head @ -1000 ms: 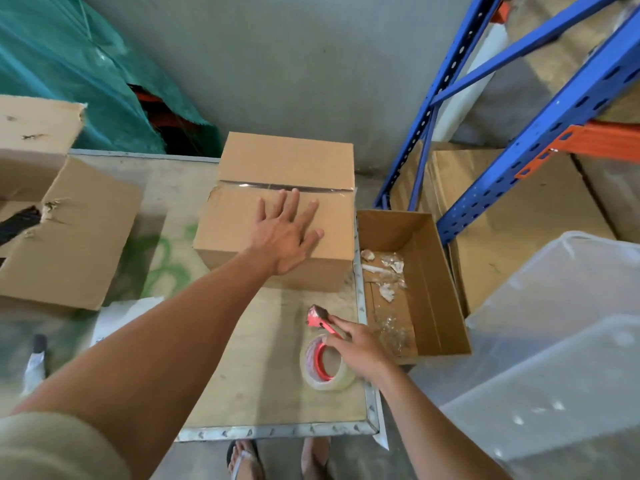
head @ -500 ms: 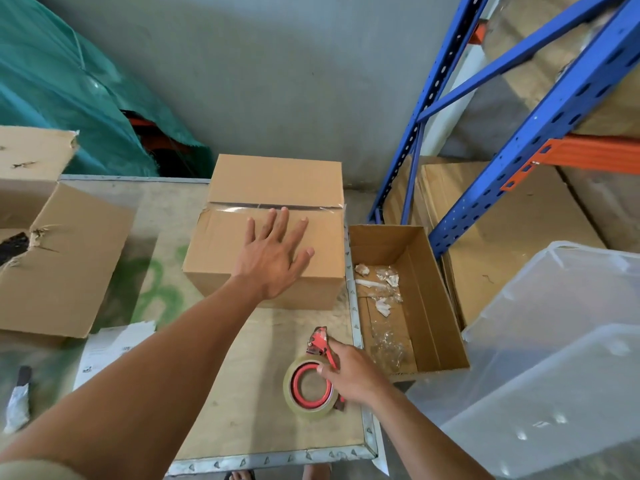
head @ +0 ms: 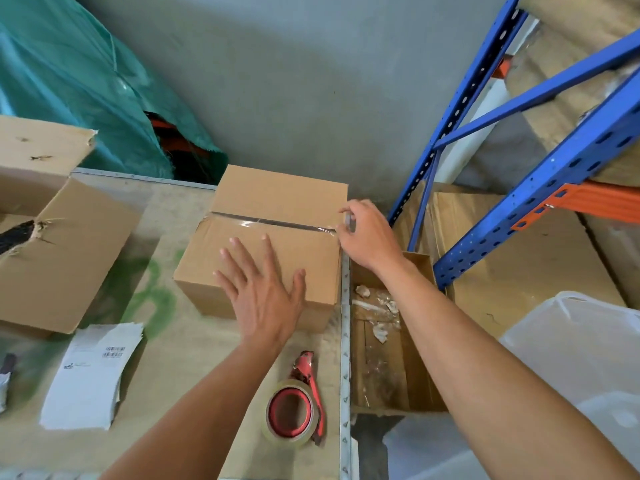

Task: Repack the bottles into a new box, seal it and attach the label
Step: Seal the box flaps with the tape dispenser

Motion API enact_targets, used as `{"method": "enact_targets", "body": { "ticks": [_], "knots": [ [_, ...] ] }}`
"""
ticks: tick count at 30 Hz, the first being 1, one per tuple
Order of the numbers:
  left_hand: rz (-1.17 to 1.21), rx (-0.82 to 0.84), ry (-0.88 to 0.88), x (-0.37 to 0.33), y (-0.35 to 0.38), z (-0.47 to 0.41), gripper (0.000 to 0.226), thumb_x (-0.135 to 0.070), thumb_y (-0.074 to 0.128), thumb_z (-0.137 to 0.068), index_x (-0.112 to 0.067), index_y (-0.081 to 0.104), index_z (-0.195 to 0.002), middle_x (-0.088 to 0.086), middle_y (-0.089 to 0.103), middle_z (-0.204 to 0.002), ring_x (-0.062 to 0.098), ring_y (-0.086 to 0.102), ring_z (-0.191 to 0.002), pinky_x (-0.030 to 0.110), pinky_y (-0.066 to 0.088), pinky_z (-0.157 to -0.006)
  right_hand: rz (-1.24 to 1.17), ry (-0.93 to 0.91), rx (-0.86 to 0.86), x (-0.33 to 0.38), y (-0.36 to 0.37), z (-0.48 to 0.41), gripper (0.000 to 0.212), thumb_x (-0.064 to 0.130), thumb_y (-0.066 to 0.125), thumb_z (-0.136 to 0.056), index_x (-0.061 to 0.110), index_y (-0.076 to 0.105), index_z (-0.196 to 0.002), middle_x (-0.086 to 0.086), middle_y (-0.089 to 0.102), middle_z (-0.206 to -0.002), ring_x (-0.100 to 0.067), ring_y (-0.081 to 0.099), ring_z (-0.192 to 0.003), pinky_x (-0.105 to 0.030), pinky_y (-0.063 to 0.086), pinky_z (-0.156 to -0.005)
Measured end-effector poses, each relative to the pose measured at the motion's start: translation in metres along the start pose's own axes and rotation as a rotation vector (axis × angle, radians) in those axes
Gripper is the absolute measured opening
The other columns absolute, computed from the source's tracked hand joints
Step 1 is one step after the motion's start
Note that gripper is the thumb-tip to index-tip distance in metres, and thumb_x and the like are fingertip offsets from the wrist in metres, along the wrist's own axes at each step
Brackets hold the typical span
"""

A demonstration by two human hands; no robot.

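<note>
— Which step is this?
— Sealing, I'd say. The box (head: pixel 277 195) stands shut on the far right of the table (head: pixel 194 358), and a strip of tape (head: pixel 263 221) runs along the seam of its top flaps, from the left edge to the right
— What are the hands doing?
— The left hand (head: pixel 263 296) lies flat on the near flap, fingers straight and spread, palm pressing down; it grips nothing. The right hand (head: pixel 367 233) is at the right end of the seam, fingers bent, thumb and fingertips brought together on the loose end of the tape, pinching it right at the box's edge
— And the roll?
— The tape roll (head: pixel 289 414) lies on the table near the front edge, apart from both hands and from the box
— So what comes next?
— Probably folding that end down over the side and rubbing it flat while the left hand steadies the box. Whether one strip is enough I can't judge. After that comes the label. A stack of labels (head: pixel 90 375) lies on the left of the table, untouched, and one would go on a bare face of the box
</note>
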State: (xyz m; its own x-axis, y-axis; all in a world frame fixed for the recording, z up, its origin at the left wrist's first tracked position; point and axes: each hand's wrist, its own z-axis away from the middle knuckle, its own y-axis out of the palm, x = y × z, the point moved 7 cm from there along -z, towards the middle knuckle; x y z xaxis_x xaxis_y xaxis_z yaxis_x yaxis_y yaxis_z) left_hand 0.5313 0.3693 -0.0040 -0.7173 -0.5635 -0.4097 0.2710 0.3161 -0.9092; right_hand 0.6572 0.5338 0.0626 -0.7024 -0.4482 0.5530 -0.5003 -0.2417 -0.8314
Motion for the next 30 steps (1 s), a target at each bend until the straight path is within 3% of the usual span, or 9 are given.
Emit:
{"method": "enact_targets", "body": {
  "ticks": [4,7,9,14,17,19,23,28,30],
  "knots": [
    [0.266,-0.030,-0.342,0.008,0.004,0.016,0.114,-0.071,0.053,-0.086,-0.021,-0.020,-0.158,0.024,-0.028,-0.161,0.039,-0.022,-0.151,0.062,-0.003,-0.121,0.024,-0.019,0.191,-0.004,0.021,-0.064,0.072,0.029,0.066,-0.096,0.023,0.030,-0.159,-0.004,0.024,-0.166,-0.025,0.025,-0.152,-0.045,0.027,-0.122],
    [0.618,-0.009,-0.660,0.016,0.016,0.030,0.134,-0.068,0.071,-0.077,-0.020,-0.027,-0.155,0.023,-0.031,-0.160,0.044,-0.013,-0.152,0.058,0.008,-0.123,0.041,0.045,0.332,-0.014,0.036,-0.093,0.089,0.034,0.069,-0.093,0.028,0.015,-0.164,-0.007,0.005,-0.171,-0.026,0.007,-0.157,-0.043,0.015,-0.123],
    [0.853,0.010,-0.754,0.013,0.025,0.033,0.137,-0.058,0.076,-0.079,-0.017,-0.032,-0.153,0.021,-0.021,-0.164,0.038,-0.006,-0.154,0.044,0.011,-0.123,0.058,0.063,0.380,-0.015,0.039,-0.105,0.093,0.036,0.070,-0.092,0.027,0.012,-0.164,-0.008,0.010,-0.171,-0.029,0.009,-0.157,-0.046,0.016,-0.123],
    [1.015,-0.029,-0.775,0.025,0.025,0.019,0.135,-0.045,0.078,-0.074,-0.019,-0.027,-0.154,0.011,0.028,-0.162,0.028,0.031,-0.148,0.042,0.030,-0.120,0.115,0.149,0.380,-0.019,0.027,-0.114,0.093,0.042,0.078,-0.084,0.025,0.028,-0.161,-0.013,0.023,-0.163,-0.040,0.023,-0.149,-0.049,0.026,-0.118],
    [0.947,-0.079,-0.754,0.048,-0.004,-0.001,0.111,-0.037,0.074,-0.069,-0.023,0.006,-0.156,0.005,0.057,-0.134,0.032,0.057,-0.120,0.044,0.045,-0.106,0.023,0.194,0.383,-0.016,0.021,-0.107,0.084,0.044,0.085,-0.077,0.020,0.047,-0.148,-0.011,0.038,-0.149,-0.033,0.047,-0.134,-0.047,0.040,-0.112],
    [0.922,-0.064,-0.715,0.068,-0.022,-0.024,0.087,-0.033,0.074,-0.068,-0.024,0.027,-0.141,0.001,0.061,-0.114,0.030,0.062,-0.107,0.047,0.049,-0.101,-0.025,0.208,0.367,-0.010,0.017,-0.097,0.068,0.045,0.086,-0.075,0.021,0.050,-0.127,-0.006,0.049,-0.135,-0.025,0.053,-0.119,-0.045,0.047,-0.101],
    [0.863,0.084,-0.571,0.096,-0.049,-0.069,0.082,-0.025,0.080,-0.073,-0.021,0.034,-0.141,0.001,0.060,-0.118,0.025,0.061,-0.104,0.046,0.049,-0.101,-0.140,0.327,0.345,-0.003,0.016,-0.053,0.072,0.043,0.085,-0.078,0.014,0.038,-0.123,-0.002,0.054,-0.122,-0.023,0.056,-0.113,-0.039,0.046,-0.083],
    [0.747,0.228,-0.421,0.113,-0.072,-0.113,0.078,-0.022,0.077,-0.083,-0.018,0.034,-0.149,0.004,0.055,-0.129,0.026,0.058,-0.107,0.041,0.048,-0.097,-0.314,0.463,0.269,0.006,0.036,0.017,0.061,0.040,0.074,-0.091,0.020,0.030,-0.128,0.003,0.053,-0.119,-0.018,0.056,-0.105,-0.036,0.046,-0.084],
    [0.715,0.309,-0.371,0.117,-0.071,-0.118,0.076,-0.020,0.076,-0.084,-0.021,0.035,-0.148,0.006,0.054,-0.135,0.028,0.059,-0.107,0.044,0.051,-0.096,-0.373,0.500,0.214,0.007,0.048,0.040,0.071,0.041,0.074,-0.091,0.025,0.028,-0.142,0.003,0.056,-0.127,-0.021,0.058,-0.113,-0.040,0.049,-0.092]
  ]
}}
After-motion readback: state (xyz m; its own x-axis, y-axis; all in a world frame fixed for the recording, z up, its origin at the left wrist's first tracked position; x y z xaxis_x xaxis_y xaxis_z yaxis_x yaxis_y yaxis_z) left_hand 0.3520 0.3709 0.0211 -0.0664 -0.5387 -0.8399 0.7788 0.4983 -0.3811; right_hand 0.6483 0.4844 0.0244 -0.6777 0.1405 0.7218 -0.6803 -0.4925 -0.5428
